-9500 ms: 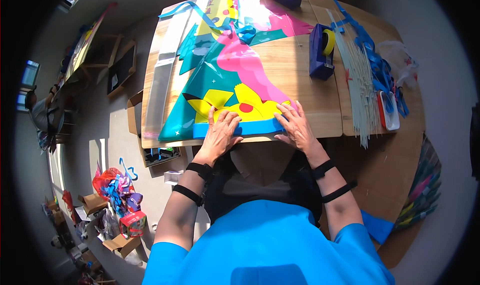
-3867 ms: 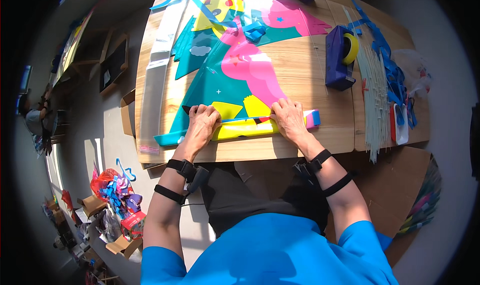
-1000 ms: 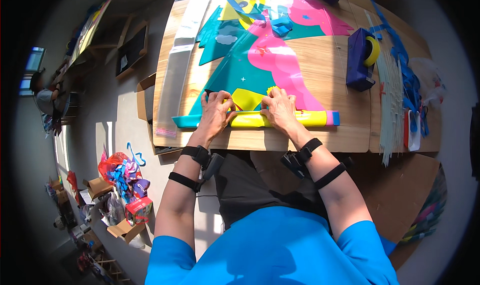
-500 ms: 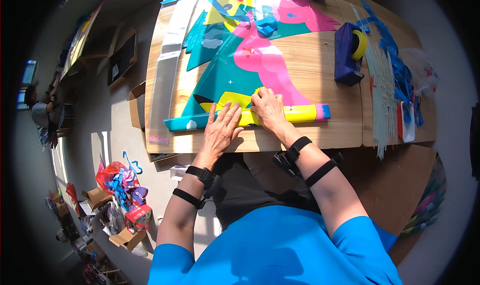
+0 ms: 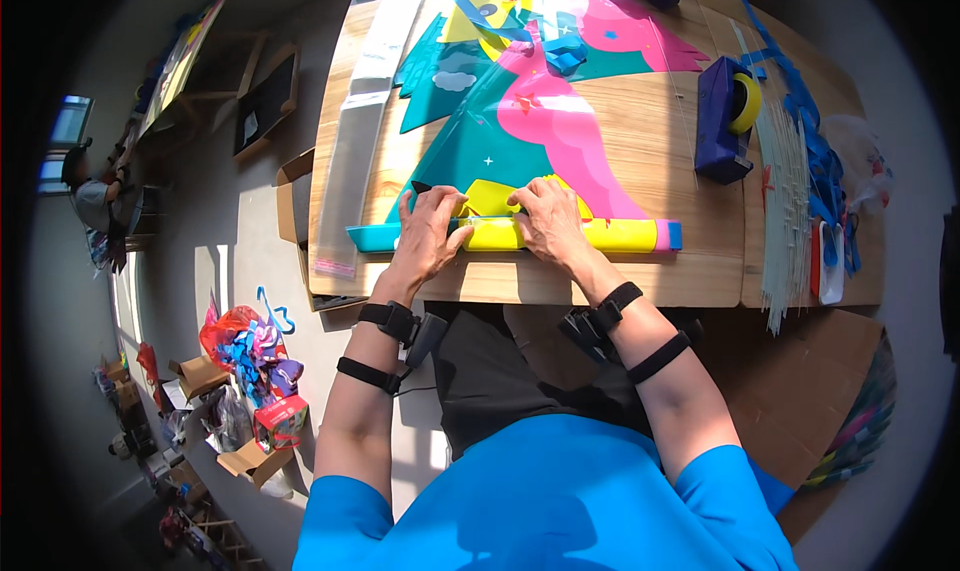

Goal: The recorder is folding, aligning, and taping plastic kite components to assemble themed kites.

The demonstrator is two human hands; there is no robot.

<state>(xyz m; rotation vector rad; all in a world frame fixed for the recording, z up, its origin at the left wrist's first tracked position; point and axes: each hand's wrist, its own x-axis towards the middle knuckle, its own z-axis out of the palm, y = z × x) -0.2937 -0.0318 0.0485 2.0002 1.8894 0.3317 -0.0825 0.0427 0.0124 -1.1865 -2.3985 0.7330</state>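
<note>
A glossy printed sheet (image 5: 480, 151) in teal, pink and yellow lies across the wooden table, narrow toward the near side. Its near edge is rolled into a long flat band (image 5: 625, 235), teal at the left end, yellow along most of it, pink and blue at the right tip. My left hand (image 5: 430, 233) bends its fingers over the left part of this rolled edge, thumb on the near side. Further right, my right hand (image 5: 552, 223) grips the same roll with curled fingers. A yellow printed part of the sheet bulges up between the hands.
Right of the sheet stands a purple tape dispenser (image 5: 722, 121) with yellow tape, then a bundle of thin white sticks (image 5: 785, 211) and blue ribbons (image 5: 825, 176). Clear plastic sleeves (image 5: 355, 161) lie on the left. Beyond, a person (image 5: 95, 196) stands near cardboard boxes.
My left hand has gone from flat, outstretched fingers to bent ones around the roll. My right hand keeps hold of it. The whole view has shifted slightly.
</note>
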